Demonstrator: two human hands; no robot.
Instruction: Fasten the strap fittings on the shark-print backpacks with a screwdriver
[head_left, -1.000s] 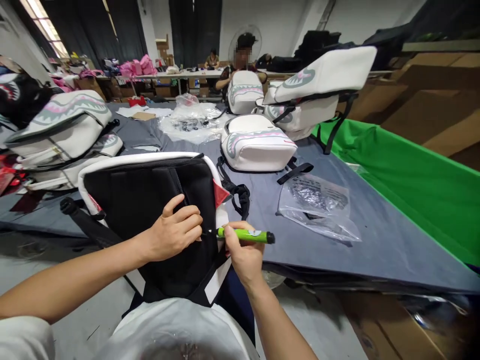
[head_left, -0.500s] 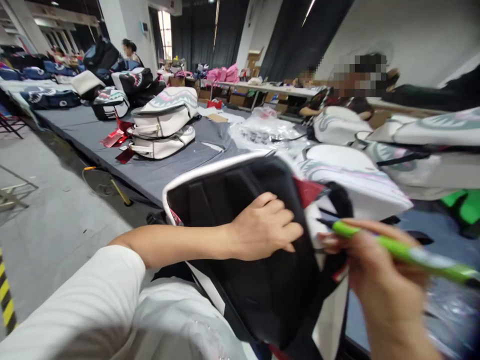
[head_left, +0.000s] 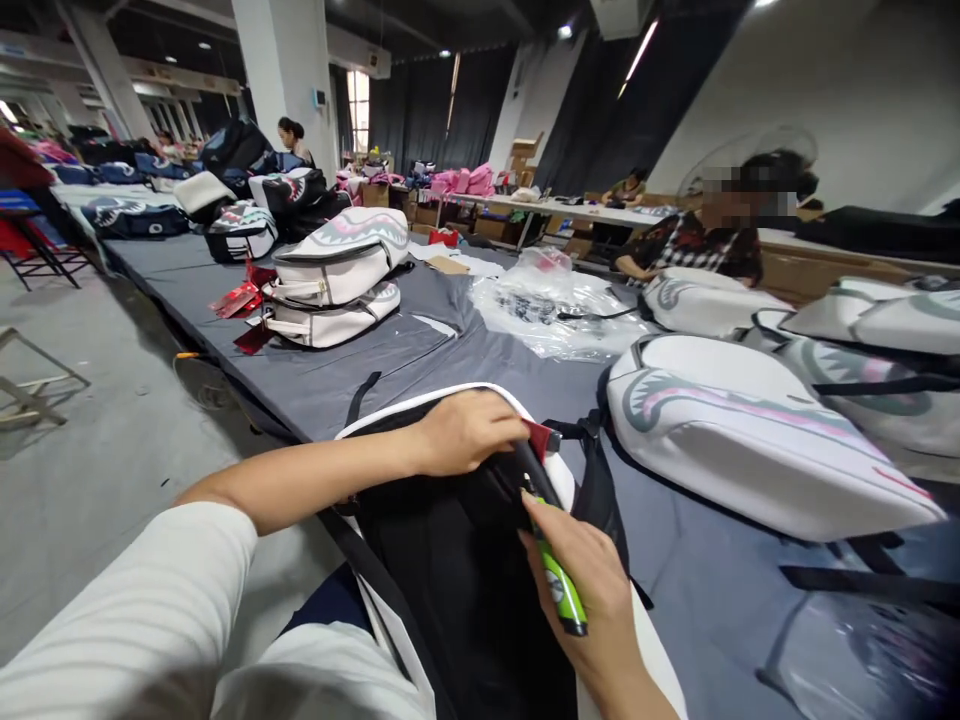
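A backpack (head_left: 457, 590) with a black panel and white edging lies tilted against my lap and the table edge. My left hand (head_left: 466, 432) is closed on its upper edge, its fingers curled over the black padding. Beside those fingers a small red tag (head_left: 541, 440) sticks out at the top corner. My right hand (head_left: 592, 560) grips a green pen-shaped tool (head_left: 561, 590) with a black end; its thin tip points up at the black edge below my left hand. The exact kind of tool does not show.
Two white shark-mouth backpacks (head_left: 341, 245) are stacked on the grey-covered table (head_left: 435, 355). A white backpack (head_left: 739, 440) lies close on the right, with more behind it. Clear plastic bags (head_left: 555, 305) lie further back. A person (head_left: 720, 235) sits across the table.
My left hand has moved from the middle of the black panel to the upper edge and gripped it. My right hand has come in left, turning the green tool upright. The view has shifted.
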